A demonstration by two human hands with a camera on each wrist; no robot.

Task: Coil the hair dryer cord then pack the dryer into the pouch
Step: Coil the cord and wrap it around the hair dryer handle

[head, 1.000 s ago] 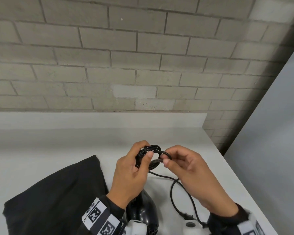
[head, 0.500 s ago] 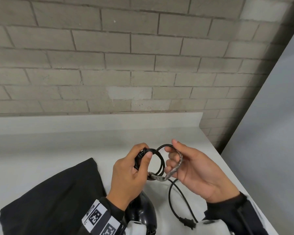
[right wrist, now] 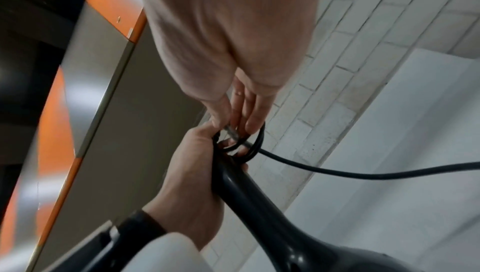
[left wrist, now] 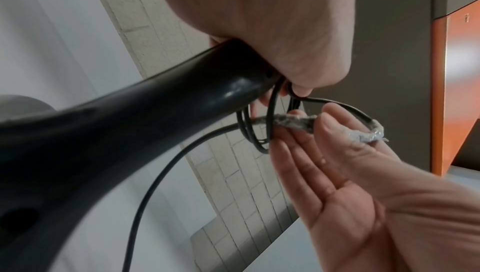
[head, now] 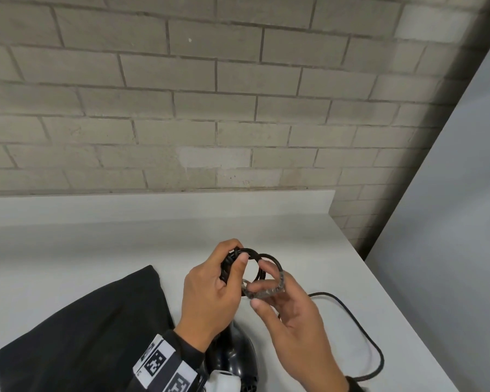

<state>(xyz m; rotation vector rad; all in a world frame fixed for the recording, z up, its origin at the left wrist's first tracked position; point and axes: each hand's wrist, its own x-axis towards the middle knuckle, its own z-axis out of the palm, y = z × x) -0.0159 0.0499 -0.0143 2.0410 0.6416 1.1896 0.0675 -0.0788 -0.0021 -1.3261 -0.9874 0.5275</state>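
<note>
From wrist cams: left hand (left wrist: pixel 259 19) grips dryer handle (left wrist: pixel 182 95) w/ coils; right hand (left wrist: pixel 350 163) pinches taped cord (left wrist: pixel 291 121).

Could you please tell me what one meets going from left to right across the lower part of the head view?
Black pouch → left hand → right hand → loose cord on the table.

The left hand (head: pixel 210 295) grips the coiled loops of the cord (head: pixel 255 267) above the white counter (head: pixel 96 250). The right hand (head: pixel 294 321) pinches a tape-wrapped section of the cord between thumb and fingers. The loose cord trails right across the counter. The hair dryer (head: pixel 238 355) sits below the hands, beside the black pouch (head: pixel 82 335).
</note>
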